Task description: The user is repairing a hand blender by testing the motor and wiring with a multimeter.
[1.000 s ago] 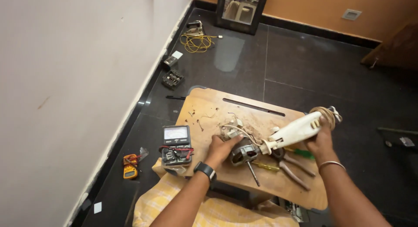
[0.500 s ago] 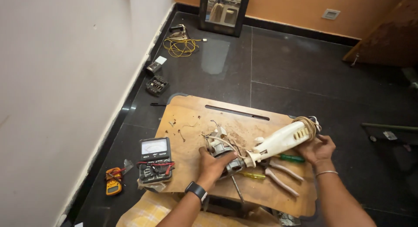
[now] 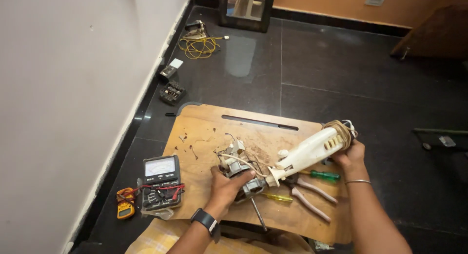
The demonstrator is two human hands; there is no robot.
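Far to your left a pale wall (image 3: 63, 88) runs down to the dark tiled floor (image 3: 341, 73), and near its foot lies a small yellow meter (image 3: 125, 209) with red leads. Just beside it, at the left edge of the wooden counter (image 3: 204, 132), sits a black analog multimeter (image 3: 161, 182) with a white dial face. Farther back along the wall you can see a small black block (image 3: 171, 92), a coil of yellow wire (image 3: 197, 45) and a framed mirror (image 3: 246, 8) leaning against the orange wall. Your left hand (image 3: 228, 182), with a black watch (image 3: 204, 220) on the wrist, is closed around the small motor (image 3: 240, 172), which sits low over the middle of the counter with loose wires (image 3: 229, 156) trailing from it among wood shavings. A metal shaft (image 3: 258, 214) pokes out below the motor toward you. From the motor, the cream plastic housing (image 3: 308, 152) slants up to the right, raised off the counter. Under it lie a yellow-handled screwdriver (image 3: 278, 197), a green-handled screwdriver (image 3: 324, 175) and pink-handled pliers (image 3: 312, 198). Your right hand (image 3: 348, 154), a thin bangle (image 3: 358, 182) on the wrist, is clamped on the far end of the housing, where a cord (image 3: 341, 131) is wound round it. The two hands are well apart, one at each end.
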